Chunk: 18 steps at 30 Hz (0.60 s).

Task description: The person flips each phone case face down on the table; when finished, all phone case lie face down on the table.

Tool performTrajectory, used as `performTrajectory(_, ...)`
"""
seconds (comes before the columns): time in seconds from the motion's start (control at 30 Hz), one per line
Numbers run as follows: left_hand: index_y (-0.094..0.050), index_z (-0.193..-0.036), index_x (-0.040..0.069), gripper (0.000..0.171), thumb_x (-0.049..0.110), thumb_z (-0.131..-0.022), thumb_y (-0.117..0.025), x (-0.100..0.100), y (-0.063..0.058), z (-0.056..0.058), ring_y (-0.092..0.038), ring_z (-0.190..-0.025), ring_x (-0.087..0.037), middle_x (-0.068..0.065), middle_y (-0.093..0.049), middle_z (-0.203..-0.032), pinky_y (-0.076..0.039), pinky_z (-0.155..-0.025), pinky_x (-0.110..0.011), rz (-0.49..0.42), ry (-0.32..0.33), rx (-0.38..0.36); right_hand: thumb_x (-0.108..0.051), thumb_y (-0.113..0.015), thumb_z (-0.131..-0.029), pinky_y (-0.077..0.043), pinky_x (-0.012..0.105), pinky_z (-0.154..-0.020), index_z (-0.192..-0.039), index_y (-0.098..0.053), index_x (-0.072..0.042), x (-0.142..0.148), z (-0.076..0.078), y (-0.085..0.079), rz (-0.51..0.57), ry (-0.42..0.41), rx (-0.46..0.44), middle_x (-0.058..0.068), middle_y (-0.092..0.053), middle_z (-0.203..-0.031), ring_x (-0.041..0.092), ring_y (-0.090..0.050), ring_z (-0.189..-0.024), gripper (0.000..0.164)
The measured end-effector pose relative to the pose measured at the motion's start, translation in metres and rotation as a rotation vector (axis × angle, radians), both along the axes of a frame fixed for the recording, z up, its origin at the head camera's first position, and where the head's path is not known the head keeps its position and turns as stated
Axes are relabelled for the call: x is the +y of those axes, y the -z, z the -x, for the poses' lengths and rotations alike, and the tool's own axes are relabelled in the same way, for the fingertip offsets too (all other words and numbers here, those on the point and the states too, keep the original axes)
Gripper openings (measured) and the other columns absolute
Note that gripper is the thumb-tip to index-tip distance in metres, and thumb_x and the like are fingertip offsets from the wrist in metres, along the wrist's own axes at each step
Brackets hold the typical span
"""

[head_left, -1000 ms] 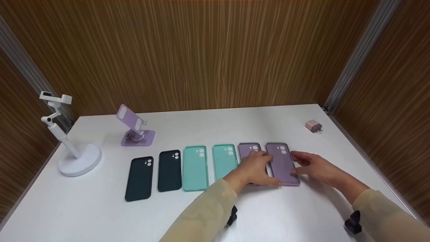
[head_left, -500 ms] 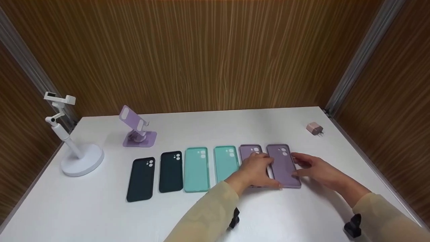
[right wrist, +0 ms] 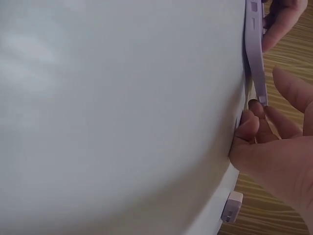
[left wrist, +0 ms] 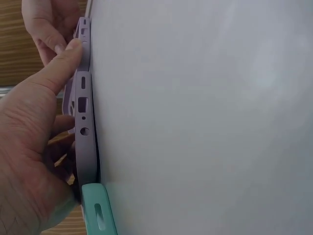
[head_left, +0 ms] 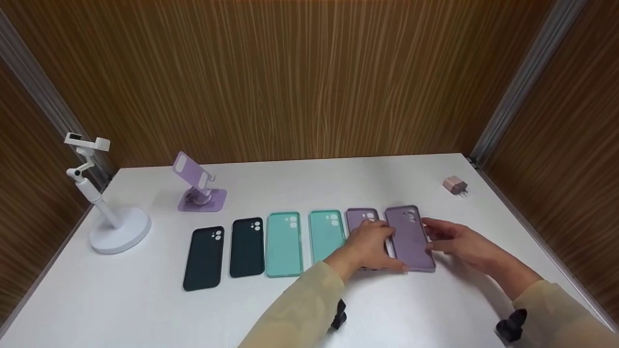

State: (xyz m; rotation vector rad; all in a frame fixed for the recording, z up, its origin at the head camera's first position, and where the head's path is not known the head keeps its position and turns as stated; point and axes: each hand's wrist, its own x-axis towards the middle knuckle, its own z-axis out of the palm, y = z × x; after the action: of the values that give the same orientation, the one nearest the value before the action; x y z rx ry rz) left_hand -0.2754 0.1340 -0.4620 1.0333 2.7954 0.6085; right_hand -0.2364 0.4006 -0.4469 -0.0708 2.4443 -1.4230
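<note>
Two purple phone cases lie side by side at the right end of a row. My left hand (head_left: 370, 245) reaches over the left purple case (head_left: 355, 217) and partly hides it. Its extended thumb touches the bottom left corner of the right purple case (head_left: 410, 239); other fingertips are at that case's left side. My right hand (head_left: 459, 241) holds the right case's right edge, which is slightly raised. In the right wrist view, a fingertip (right wrist: 255, 105) sits under the case's corner. Two mint green phone cases (head_left: 284, 244) and two black phone cases (head_left: 204, 258) continue the row leftward.
A purple phone stand (head_left: 203, 199) and a white stand with a round base (head_left: 121, 229) are at the left. A pink charger plug (head_left: 454, 184) lies at the back right. Wood-grain panels (head_left: 309, 82) border the white table (head_left: 145, 309).
The right edge of the rightmost purple case has risen slightly at my right hand. My left hand stays almost in place; the head view has shifted a little.
</note>
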Motion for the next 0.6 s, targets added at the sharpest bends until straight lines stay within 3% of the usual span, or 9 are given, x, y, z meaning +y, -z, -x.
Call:
performTrajectory(0.23, -0.062, -0.149, 0.018, 0.088, 0.067, -0.079, -0.083, 0.001, -0.001, -0.001, -0.051, -0.138, -0.017, 0.002, -0.058, -0.153, -0.040, -0.115, -0.030, -0.016, 0.016, 0.032, -0.018, -0.067, -0.105, -0.046, 0.027, -0.108, -0.167, -0.030, -0.007, 0.012, -0.001, -0.003, 0.159, -0.001, -0.086, 0.027, -0.034, -0.166, 0.032, -0.045, -0.146, 0.074)
performTrajectory(0.43, -0.062, -0.150, 0.017, 0.089, 0.068, -0.080, -0.083, 0.000, 0.001, 0.000, -0.051, -0.139, -0.016, 0.002, -0.058, -0.153, -0.037, -0.117, -0.028, -0.025, 0.025, 0.015, -0.011, -0.065, -0.106, -0.055, 0.034, -0.103, -0.168, -0.029, -0.007, 0.013, 0.000, 0.004, 0.418, 0.058, -0.171, 0.015, -0.056, -0.150, 0.018, -0.066, -0.123, 0.071)
performTrajectory(0.6, -0.059, -0.152, 0.017, 0.091, 0.068, -0.080, -0.082, -0.001, 0.000, 0.003, -0.049, -0.142, -0.017, 0.002, -0.056, -0.155, -0.034, -0.119, -0.028, -0.017, 0.027, -0.004, -0.012, -0.069, -0.105, -0.058, 0.035, -0.097, -0.169, -0.025, -0.008, 0.008, 0.001, 0.006, 0.447, 0.107, -0.183, 0.013, -0.055, -0.147, 0.020, -0.068, -0.117, 0.078)
